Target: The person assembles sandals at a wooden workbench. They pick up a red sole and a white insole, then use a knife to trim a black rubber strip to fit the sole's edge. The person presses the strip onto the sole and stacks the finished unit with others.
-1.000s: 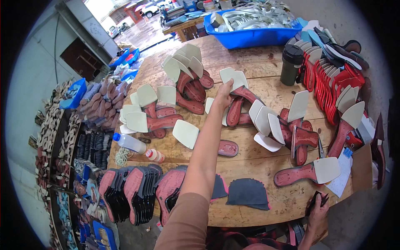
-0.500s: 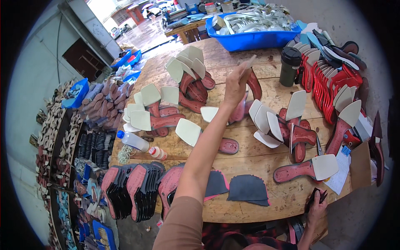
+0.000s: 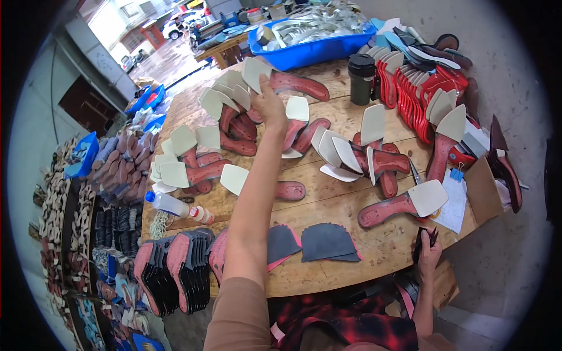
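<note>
My left hand (image 3: 270,106) reaches far across the table, closed on a shoe sole (image 3: 301,86) with a reddish-pink footbed and a cream toe end. The cream end faces up, and the hand grips near where it meets the pink part. Close by lies a group of similar soles (image 3: 235,124); more soles (image 3: 298,124) rest to the right of my wrist. Low at the table's front edge, my right hand (image 3: 430,255) is closed around a small dark object (image 3: 419,245), whose kind I cannot make out.
Paired soles (image 3: 383,161) stand mid-right; another sole (image 3: 383,212) lies nearer me. Dark scalloped pieces (image 3: 331,242) and stacked insoles (image 3: 188,263) line the front edge. A blue tub (image 3: 316,48), black cup (image 3: 361,79), white bottle (image 3: 168,203) and scissors (image 3: 415,174) are also around.
My left hand has tilted the sole from nearly edge-on to showing its cream and pink face. The whole view has shifted, so the table appears farther left. My right hand keeps its dark object.
</note>
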The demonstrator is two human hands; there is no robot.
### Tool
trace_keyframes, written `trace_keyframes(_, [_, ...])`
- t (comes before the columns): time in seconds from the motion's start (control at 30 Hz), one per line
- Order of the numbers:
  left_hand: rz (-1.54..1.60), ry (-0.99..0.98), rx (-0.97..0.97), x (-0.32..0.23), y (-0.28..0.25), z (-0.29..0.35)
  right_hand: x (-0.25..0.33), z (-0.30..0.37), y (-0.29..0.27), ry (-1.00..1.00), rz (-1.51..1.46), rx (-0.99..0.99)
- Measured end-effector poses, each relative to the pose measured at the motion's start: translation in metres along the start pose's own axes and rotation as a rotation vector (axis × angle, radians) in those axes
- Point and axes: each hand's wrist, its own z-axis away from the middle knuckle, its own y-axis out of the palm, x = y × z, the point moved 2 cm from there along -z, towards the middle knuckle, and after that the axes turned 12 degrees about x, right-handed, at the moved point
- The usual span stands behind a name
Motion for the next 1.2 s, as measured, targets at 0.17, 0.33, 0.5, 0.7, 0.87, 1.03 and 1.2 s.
trace_keyframes(0.17, [0.116, 0.14, -0.028, -0.053, -0.006, -0.003, -0.011, -0.008, -0.015, -0.123, 0.104, 0.002])
trace_keyframes(0.33, [0.518, -0.255, 0.31, -0.151, -0.029, 0.129, 0.087, 0.03, 0.028, 0.005, -0.221, 0.179])
trace_keyframes(0.5, [0.52, -0.72, 0.298, -0.166, -0.035, 0.301, 0.132, 0.059, 0.102, 0.125, -0.519, 0.435])
trace_keyframes(0.7, [0.612, -0.796, 0.211, -0.166, -0.047, 0.36, 0.098, 0.086, 0.113, 0.314, -0.794, 0.464])
trace_keyframes(0.87, [0.578, -0.784, 0.171, -0.17, -0.049, 0.372, 0.092, 0.097, 0.116, 0.299, -0.883, 0.399])
trace_keyframes(1.03, [0.482, -0.759, 0.172, -0.173, -0.047, 0.378, 0.084, 0.097, 0.114, 0.259, -0.865, 0.389])
trace_keyframes(1.2, [0.463, -0.746, 0.175, -0.174, -0.047, 0.378, 0.083, 0.097, 0.115, 0.266, -0.863, 0.387])
